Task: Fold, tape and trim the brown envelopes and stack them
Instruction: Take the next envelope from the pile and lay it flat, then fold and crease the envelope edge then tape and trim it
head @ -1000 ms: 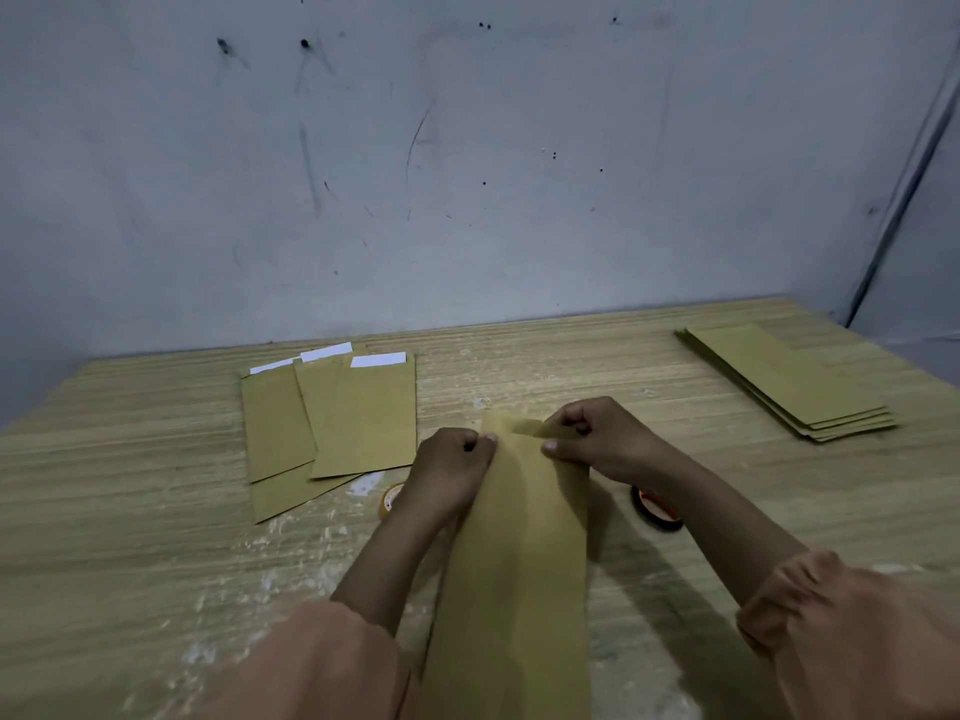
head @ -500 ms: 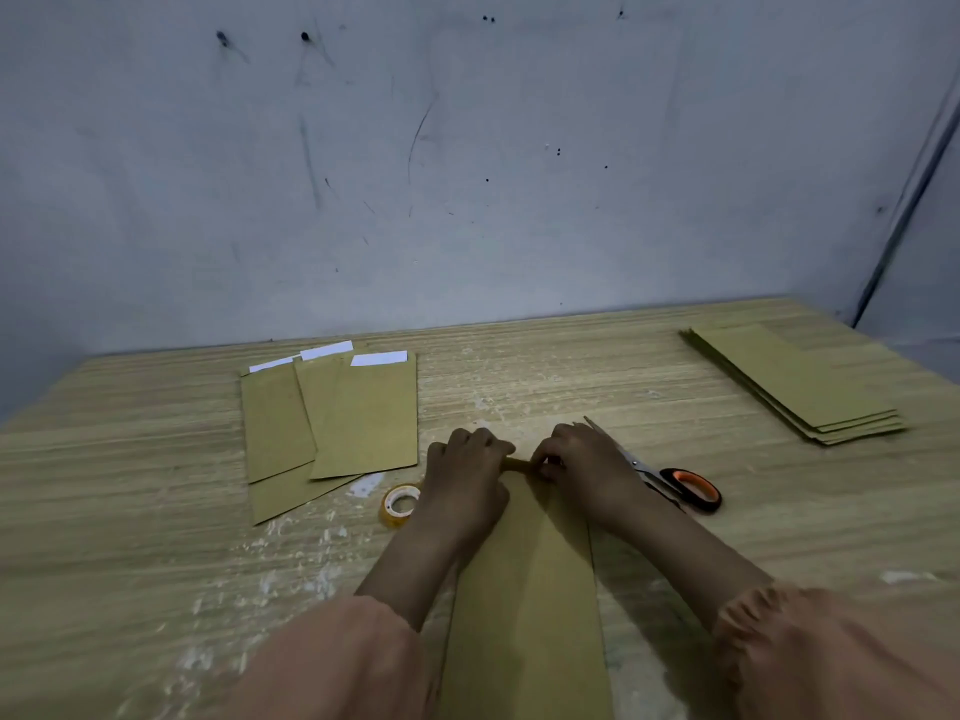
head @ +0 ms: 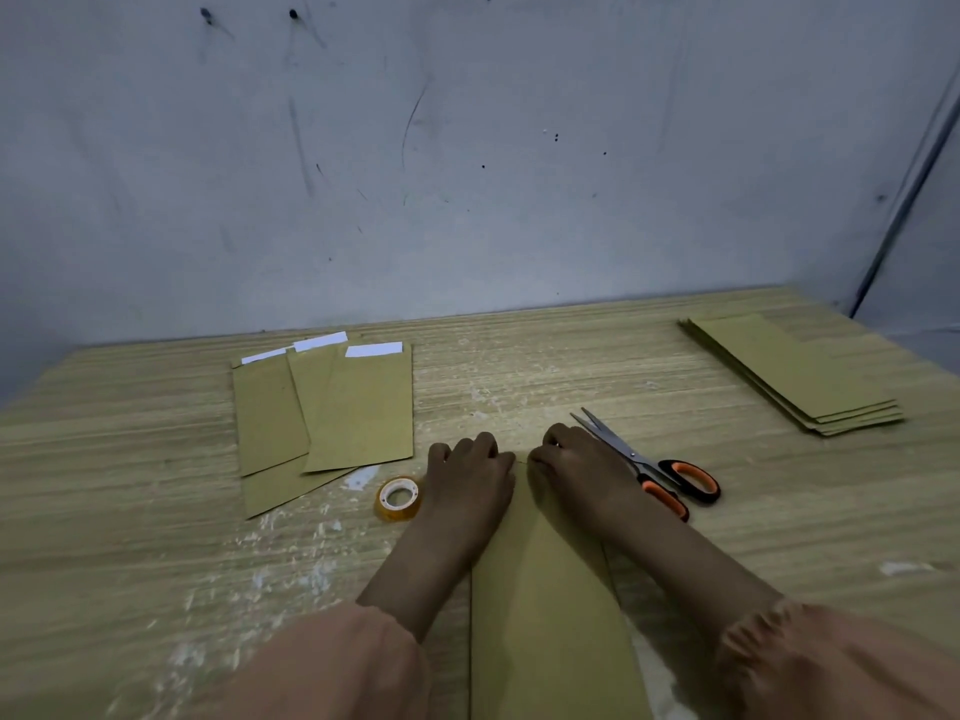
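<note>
A long brown envelope (head: pixel 550 615) lies flat on the wooden table (head: pixel 571 366), running from the person's lap edge away toward the wall. Both hands sit at its far end, side by side and nearly touching. The left hand (head: pixel 470 478) has its fingers curled down onto the far edge of the paper, knuckles up, its grip closed on that edge. The right hand (head: pixel 576 472) does the same from the other side, fingertips tucked down onto the same edge. Whether a flap lies under the fingers I cannot tell; the knuckles hide it.

Just left of the left wrist stands a small roll of clear tape (head: pixel 398 497), lying flat on the table. Just beside the right hand lie scissors (head: pixel 647 462) with orange and black handles, blades pointing toward the wall. Farther left, a fanned group of shorter envelopes (head: pixel 332 407) with white strips at their far ends rests on the table. Well apart at the far right lies a neat stack of long envelopes (head: pixel 795 376). Peach-coloured sleeves (head: pixel 337 667) cover both forearms.
</note>
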Available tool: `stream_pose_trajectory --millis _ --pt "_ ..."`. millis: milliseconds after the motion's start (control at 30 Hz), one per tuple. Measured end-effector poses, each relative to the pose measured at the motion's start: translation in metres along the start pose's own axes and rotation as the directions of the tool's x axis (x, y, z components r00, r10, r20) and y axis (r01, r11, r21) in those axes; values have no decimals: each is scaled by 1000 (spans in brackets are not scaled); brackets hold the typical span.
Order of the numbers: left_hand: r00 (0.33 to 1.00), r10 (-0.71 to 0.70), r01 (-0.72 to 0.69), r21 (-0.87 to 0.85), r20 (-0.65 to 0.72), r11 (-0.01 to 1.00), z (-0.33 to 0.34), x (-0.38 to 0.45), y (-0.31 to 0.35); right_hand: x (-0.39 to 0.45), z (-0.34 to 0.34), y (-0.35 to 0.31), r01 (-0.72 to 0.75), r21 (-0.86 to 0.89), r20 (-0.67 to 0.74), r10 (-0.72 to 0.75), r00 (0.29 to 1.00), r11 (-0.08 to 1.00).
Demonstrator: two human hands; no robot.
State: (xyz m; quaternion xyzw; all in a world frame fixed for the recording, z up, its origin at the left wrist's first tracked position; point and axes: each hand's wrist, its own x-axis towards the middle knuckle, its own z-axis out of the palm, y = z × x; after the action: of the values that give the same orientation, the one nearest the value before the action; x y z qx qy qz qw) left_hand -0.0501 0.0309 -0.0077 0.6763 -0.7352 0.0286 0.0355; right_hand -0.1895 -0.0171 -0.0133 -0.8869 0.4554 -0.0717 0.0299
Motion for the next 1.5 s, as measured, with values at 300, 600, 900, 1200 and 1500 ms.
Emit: stream_pose_trajectory --millis 300,600,900,1200,1500 --pt "999 33 -33 83 7 996 7 -1 2 -6 1 -5 -6 4 26 6 1000 1000" --pt "999 -46 46 -52 2 998 -3 5 -5 4 1 -10 -35 -24 36 36 999 999" --pt "888 -386 307 -303 -249 902 -11 -44 -48 -2 -6 -20 -49 -30 78 52 996 998" --pt "900 -380 348 -173 -215 921 0 -52 -48 -4 -7 -22 -60 -44 78 63 995 997" --pt "892 -371 344 -143 -259 928 4 -51 -49 -4 -5 -22 -58 -47 72 62 996 997"
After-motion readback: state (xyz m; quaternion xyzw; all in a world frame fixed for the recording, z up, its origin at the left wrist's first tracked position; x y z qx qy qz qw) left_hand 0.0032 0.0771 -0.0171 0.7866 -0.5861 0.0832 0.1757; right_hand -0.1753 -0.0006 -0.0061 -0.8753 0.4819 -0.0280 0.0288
